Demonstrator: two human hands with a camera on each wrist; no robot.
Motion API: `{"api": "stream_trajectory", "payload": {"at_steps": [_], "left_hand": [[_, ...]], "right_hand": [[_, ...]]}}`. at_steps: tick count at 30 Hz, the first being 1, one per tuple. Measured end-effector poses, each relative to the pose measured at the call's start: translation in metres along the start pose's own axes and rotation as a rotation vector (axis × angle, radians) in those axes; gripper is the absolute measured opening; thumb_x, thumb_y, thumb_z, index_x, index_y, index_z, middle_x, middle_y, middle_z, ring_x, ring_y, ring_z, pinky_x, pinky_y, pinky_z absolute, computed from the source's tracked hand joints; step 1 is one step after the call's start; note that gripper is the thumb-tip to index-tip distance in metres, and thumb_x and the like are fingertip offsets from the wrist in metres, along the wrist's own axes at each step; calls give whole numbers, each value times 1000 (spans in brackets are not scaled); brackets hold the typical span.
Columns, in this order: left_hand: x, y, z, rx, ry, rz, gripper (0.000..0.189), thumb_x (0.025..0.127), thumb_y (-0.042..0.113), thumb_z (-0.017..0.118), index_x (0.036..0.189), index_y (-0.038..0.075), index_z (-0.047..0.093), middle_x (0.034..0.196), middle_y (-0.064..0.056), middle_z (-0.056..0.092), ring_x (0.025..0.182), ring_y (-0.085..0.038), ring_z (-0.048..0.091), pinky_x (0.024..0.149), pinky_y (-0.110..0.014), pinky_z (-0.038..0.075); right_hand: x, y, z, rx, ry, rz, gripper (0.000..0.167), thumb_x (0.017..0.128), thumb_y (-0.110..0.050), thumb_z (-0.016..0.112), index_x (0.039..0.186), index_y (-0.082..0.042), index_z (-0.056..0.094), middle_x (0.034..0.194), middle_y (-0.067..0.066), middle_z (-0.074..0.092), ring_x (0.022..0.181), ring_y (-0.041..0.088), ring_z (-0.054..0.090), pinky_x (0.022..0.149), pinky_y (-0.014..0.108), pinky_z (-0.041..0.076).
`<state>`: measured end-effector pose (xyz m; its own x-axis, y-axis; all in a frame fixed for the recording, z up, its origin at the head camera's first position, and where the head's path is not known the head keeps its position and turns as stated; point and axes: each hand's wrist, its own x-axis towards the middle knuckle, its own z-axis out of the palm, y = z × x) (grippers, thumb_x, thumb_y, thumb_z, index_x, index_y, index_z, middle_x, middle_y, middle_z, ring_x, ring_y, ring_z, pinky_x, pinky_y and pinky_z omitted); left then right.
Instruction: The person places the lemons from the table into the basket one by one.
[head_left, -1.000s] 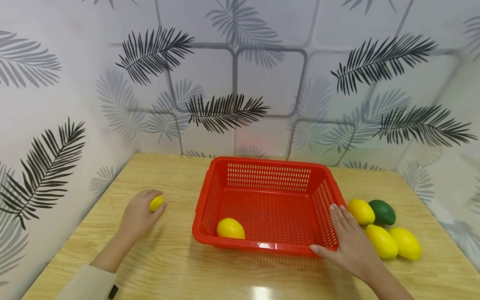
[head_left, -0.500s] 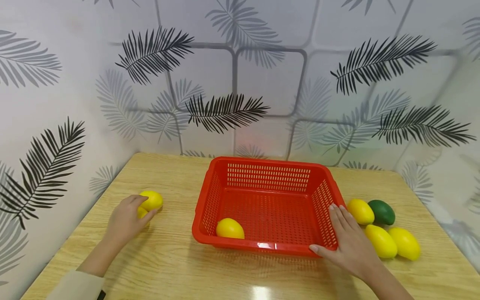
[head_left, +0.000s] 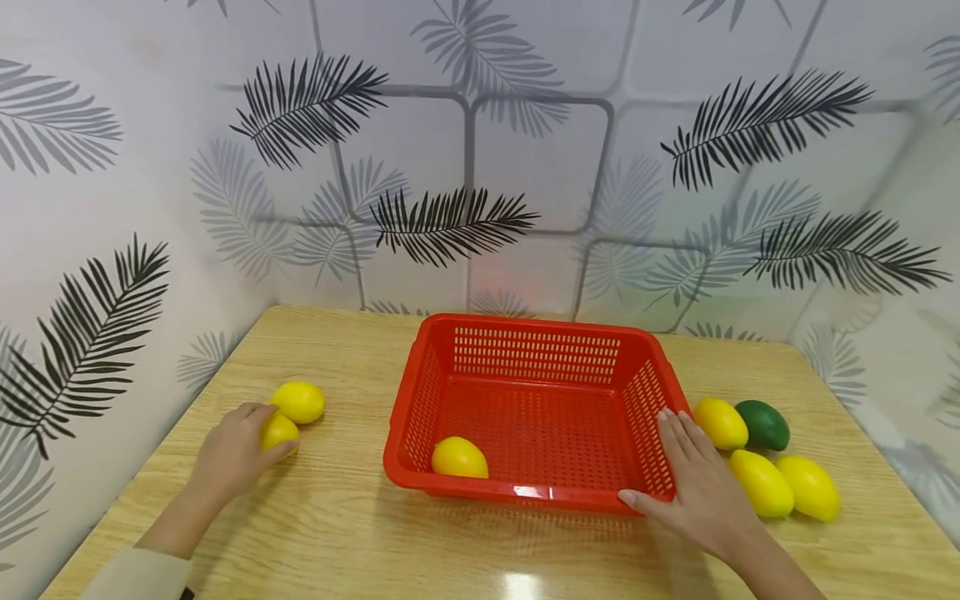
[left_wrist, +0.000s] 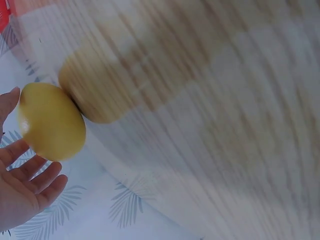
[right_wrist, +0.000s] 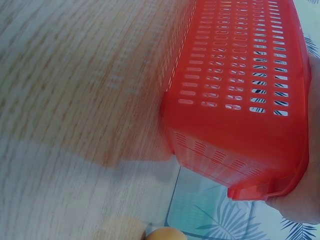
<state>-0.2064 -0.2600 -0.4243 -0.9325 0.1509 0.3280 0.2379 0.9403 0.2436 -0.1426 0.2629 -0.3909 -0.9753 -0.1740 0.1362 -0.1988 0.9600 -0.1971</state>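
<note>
Two smooth yellow lemons lie together on the left of the table. My left hand (head_left: 234, 450) is at the nearer lemon (head_left: 279, 433), which sits between the thumb and the spread, slightly bent fingers. The left wrist view shows this lemon (left_wrist: 52, 122) with fingertips (left_wrist: 56, 167) at its edge. Just beyond it is the farther lemon (head_left: 299, 402), free of the hand. My right hand (head_left: 705, 487) rests on the near right corner of a red plastic basket (head_left: 536, 496), its fingers straight along the side rim and thumb on the front rim. One lemon (head_left: 460, 457) lies inside the basket.
Right of the basket, beside my right hand, are several fruits: a yellow one (head_left: 722, 422), a dark green one (head_left: 763, 425) and two more yellow ones nearer the front. A leaf-patterned wall (head_left: 525, 275) closes off the back and sides of the wooden table (head_left: 360, 533).
My left hand has drawn back to the left from the farther lemon to the nearer one, uncovering the farther lemon. My right hand and the basket have stayed in place.
</note>
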Motion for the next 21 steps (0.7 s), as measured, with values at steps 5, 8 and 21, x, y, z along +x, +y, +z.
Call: {"api": "stream_trajectory", "payload": {"at_steps": [5,8,21], "left_hand": [[-2,-3,-1,-9,-41,-26,59,76,29,73,114,-13,56,109,-32,57,96,-46,56,79,-55,47],[-3,-5,0,-34,-70,-44,62,77,31,73,117,-14,54,111,-33,56,98,-47,55,81,-56,47],[-3,-7,1,-116,-120,-64,69,71,27,79,116,-17,50,109,-35,53,97,-47,53,83,-58,45]], "right_hand": [[0,0,0,2,-2,2,103,77,-62,59,145,6,21,150,25,23,137,42,21,107,61,25],[0,0,0,0,-2,1,103,77,-63,58,145,6,21,150,25,23,137,42,21,107,61,25],[-1,0,0,9,6,-4,103,77,-63,59,145,6,21,150,25,24,137,42,21,108,60,25]]}}
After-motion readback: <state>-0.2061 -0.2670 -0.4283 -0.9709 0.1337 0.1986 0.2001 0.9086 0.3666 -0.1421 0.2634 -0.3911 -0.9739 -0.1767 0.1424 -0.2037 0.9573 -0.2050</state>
